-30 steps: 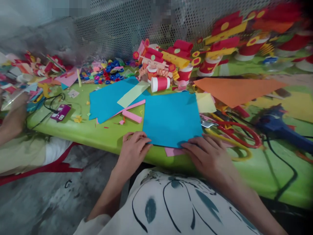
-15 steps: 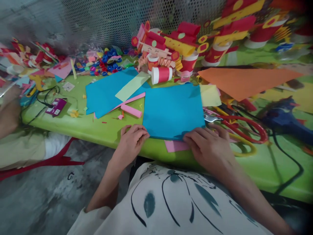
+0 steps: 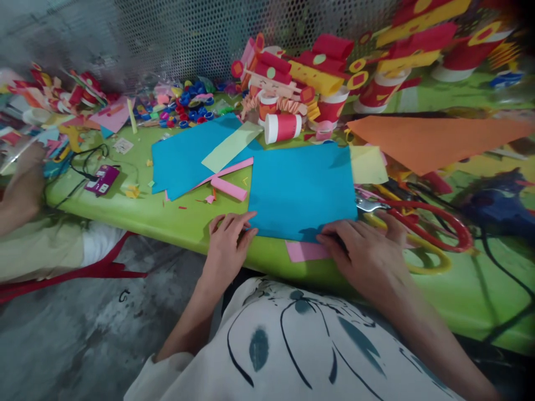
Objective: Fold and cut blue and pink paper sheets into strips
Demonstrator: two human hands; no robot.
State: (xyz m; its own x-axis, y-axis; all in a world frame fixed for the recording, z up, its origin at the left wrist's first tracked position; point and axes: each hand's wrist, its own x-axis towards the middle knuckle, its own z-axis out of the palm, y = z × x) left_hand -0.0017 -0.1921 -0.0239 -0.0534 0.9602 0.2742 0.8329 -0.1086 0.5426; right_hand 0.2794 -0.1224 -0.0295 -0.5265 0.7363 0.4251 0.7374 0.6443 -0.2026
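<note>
A blue sheet of paper (image 3: 303, 189) lies before me near the table's front edge. At its near left corner is my left hand (image 3: 229, 236), index fingertip and thumb apart, touching the paper's edge. My right hand (image 3: 365, 245) pinches the near right edge between thumb and fingers. Under that edge a pink piece of paper (image 3: 307, 251) sticks out. Red-handled scissors (image 3: 462, 236) lie right of the sheet, beside a yellow handle loop (image 3: 438, 259). To the left are a second blue sheet (image 3: 179, 161), a pale green strip (image 3: 229, 147) and a pink paper roll (image 3: 229, 189).
Red-and-white cup figures (image 3: 334, 108) line the back, one cup (image 3: 283, 128) on its side. Orange paper (image 3: 413, 136) and a dark blue tool (image 3: 497, 203) with a cable lie right. A purple device (image 3: 102, 180) sits left, near another person's arm (image 3: 25, 184).
My left thumb and index finger have parted at the paper's corner. My right hand stays at its edge. The whole view has shifted slightly, moving things rightward in the picture.
</note>
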